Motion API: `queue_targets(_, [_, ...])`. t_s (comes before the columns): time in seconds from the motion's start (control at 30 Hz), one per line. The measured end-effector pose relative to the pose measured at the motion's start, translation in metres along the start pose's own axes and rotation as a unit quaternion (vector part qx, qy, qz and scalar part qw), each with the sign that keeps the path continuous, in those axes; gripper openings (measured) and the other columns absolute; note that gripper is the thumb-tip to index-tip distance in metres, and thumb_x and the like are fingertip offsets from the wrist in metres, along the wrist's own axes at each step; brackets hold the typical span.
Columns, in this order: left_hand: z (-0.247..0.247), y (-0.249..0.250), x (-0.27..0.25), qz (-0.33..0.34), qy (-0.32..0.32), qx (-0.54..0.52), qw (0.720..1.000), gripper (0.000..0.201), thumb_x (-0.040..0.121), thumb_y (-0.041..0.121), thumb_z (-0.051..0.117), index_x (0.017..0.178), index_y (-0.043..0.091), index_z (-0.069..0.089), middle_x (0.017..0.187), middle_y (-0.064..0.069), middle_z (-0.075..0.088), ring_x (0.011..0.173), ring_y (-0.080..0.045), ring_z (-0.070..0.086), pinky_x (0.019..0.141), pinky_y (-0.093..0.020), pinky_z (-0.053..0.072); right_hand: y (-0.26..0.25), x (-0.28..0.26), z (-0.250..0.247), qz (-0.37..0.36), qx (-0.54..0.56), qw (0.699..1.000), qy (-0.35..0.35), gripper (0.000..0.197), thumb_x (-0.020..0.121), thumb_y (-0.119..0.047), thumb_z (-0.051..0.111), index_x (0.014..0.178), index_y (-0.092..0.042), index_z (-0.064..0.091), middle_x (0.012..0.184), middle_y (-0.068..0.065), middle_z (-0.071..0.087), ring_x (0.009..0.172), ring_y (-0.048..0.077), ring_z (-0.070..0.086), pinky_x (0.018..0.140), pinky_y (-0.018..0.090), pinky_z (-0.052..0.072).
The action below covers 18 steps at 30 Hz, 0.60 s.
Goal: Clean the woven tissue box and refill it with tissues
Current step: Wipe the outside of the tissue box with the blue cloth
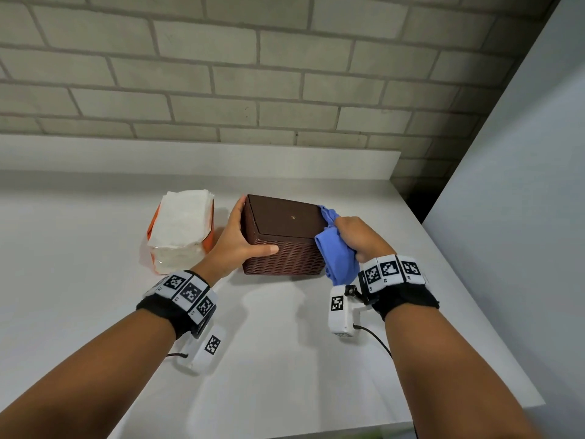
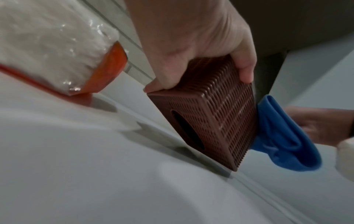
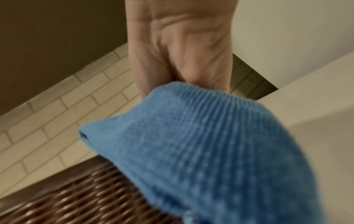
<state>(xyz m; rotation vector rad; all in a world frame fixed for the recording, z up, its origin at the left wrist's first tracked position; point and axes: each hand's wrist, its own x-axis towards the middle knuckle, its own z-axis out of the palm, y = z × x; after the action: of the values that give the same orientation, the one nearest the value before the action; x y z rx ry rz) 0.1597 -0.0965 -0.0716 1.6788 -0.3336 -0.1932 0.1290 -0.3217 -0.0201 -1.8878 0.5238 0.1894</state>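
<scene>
- The box (image 1: 285,239) — brown, woven — sits on the white counter (image 1: 95,312), smooth base panel up; the left wrist view shows its oval slot on the face toward the counter, with the box tilted and 1 edge down.
- Left hand (image 1: 240,239) grips the box's left end: thumb across the near woven side, fingers up along the left edge, curled over it in the left wrist view.
- Right hand (image 1: 357,239) is closed round a bunched blue cloth (image 1: 335,255), fingers clamped on it, and presses it against the box's right side; a loose fold hangs toward the counter.
- In the right wrist view the cloth fills most of the frame, so the fingertips are hidden there; a strip of weave shows below it.
- The tissue pack (image 1: 180,231) — white stack in clear wrap with orange ends — lies just left of the box, apart from it, near the left hand.
- A grey brick wall (image 1: 221,74) runs behind the counter.
</scene>
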Motion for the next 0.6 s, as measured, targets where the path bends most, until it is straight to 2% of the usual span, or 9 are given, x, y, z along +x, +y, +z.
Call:
queue_targets(0.1, [-0.003, -0.005, 0.006, -0.019, -0.012, -0.010, 1.000, 0.123, 0.060, 0.001, 0.084, 0.153, 0.020, 0.006, 0.142, 0.002, 0.040, 0.124, -0.010, 0.046, 0.108, -0.032, 0.039, 0.009, 0.004, -0.005, -0.024, -0.096, 0.995, 0.030, 0.044, 0.099, -0.020, 0.034, 0.056, -0.011, 0.033, 0.057, 0.007, 0.036, 0.052, 0.017, 0.032, 0.052, 0.029, 0.023])
queue_targets(0.2, [-0.008, -0.009, 0.011, -0.028, -0.027, -0.009, 0.999, 0.123, 0.059, -0.001, 0.082, 0.152, 0.021, 0.006, 0.135, 0.007, 0.042, 0.116, 0.003, 0.049, 0.103, -0.027, 0.043, 0.016, 0.007, -0.009, -0.031, -0.194, 0.979, 0.055, 0.038, 0.100, -0.016, 0.032, 0.064, -0.009, 0.043, 0.066, 0.006, 0.043, 0.063, 0.022, 0.041, 0.057, 0.029, 0.029])
queue_targets(0.27, [-0.012, -0.011, 0.014, -0.037, -0.037, -0.010, 0.999, 0.122, 0.059, -0.004, 0.082, 0.152, 0.021, 0.006, 0.134, 0.009, 0.043, 0.109, 0.012, 0.048, 0.092, -0.014, 0.045, 0.021, 0.007, -0.011, -0.038, -0.258, 0.963, 0.067, 0.031, 0.100, -0.014, 0.033, 0.091, 0.003, 0.056, 0.086, 0.015, 0.056, 0.082, 0.027, 0.046, 0.070, 0.030, 0.032])
queue_targets(0.3, [-0.015, -0.012, 0.016, -0.044, -0.043, -0.010, 0.998, 0.121, 0.061, -0.009, 0.081, 0.151, 0.021, 0.007, 0.132, 0.012, 0.044, 0.107, 0.014, 0.047, 0.089, -0.012, 0.046, 0.023, 0.008, -0.012, -0.045, -0.278, 0.957, 0.074, 0.031, 0.101, -0.014, 0.033, 0.106, 0.007, 0.056, 0.100, 0.022, 0.060, 0.089, 0.031, 0.051, 0.074, 0.032, 0.034])
queue_targets(0.37, [-0.019, -0.012, 0.018, -0.056, -0.057, -0.001, 0.997, 0.124, 0.058, -0.004, 0.084, 0.151, 0.023, 0.006, 0.129, 0.017, 0.046, 0.112, 0.011, 0.048, 0.097, -0.017, 0.044, 0.027, 0.008, -0.012, -0.050, -0.293, 0.952, 0.074, 0.032, 0.101, -0.012, 0.033, 0.119, 0.007, 0.051, 0.118, 0.026, 0.058, 0.105, 0.038, 0.055, 0.083, 0.038, 0.041])
queue_targets(0.43, [-0.022, -0.011, 0.018, -0.073, -0.072, 0.015, 0.995, 0.135, 0.048, 0.007, 0.086, 0.152, 0.026, 0.002, 0.139, 0.011, 0.041, 0.125, -0.002, 0.045, 0.103, -0.025, 0.039, 0.035, 0.015, -0.010, -0.045, -0.313, 0.946, 0.073, 0.035, 0.102, -0.014, 0.033, 0.131, 0.002, 0.043, 0.130, 0.026, 0.051, 0.118, 0.039, 0.050, 0.095, 0.039, 0.040])
queue_targets(0.5, [-0.024, -0.011, 0.020, -0.087, -0.075, 0.025, 0.993, 0.134, 0.052, 0.002, 0.083, 0.152, 0.027, -0.002, 0.150, 0.005, 0.032, 0.136, -0.012, 0.036, 0.109, -0.030, 0.035, 0.043, 0.020, -0.007, -0.025, -0.385, 0.920, 0.065, 0.050, 0.102, -0.028, 0.033, 0.148, -0.012, 0.024, 0.149, 0.023, 0.030, 0.135, 0.041, 0.033, 0.108, 0.045, 0.031])
queue_targets(0.57, [-0.025, -0.012, 0.023, -0.096, -0.075, 0.034, 0.992, 0.130, 0.060, -0.008, 0.080, 0.152, 0.028, -0.005, 0.153, 0.003, 0.028, 0.139, -0.015, 0.032, 0.112, -0.034, 0.033, 0.051, 0.022, -0.003, -0.009, -0.469, 0.882, 0.052, 0.060, 0.100, -0.042, 0.031, 0.152, -0.025, 0.007, 0.159, 0.015, 0.006, 0.145, 0.041, 0.010, 0.115, 0.053, 0.018])
queue_targets(0.6, [-0.025, -0.013, 0.024, -0.102, -0.076, 0.041, 0.991, 0.130, 0.062, -0.009, 0.079, 0.152, 0.029, -0.007, 0.153, 0.002, 0.028, 0.140, -0.016, 0.032, 0.113, -0.035, 0.032, 0.055, 0.022, 0.000, 0.001, -0.482, 0.875, 0.042, 0.061, 0.100, -0.044, 0.029, 0.152, -0.027, 0.003, 0.160, 0.012, -0.002, 0.146, 0.040, 0.003, 0.117, 0.054, 0.014])
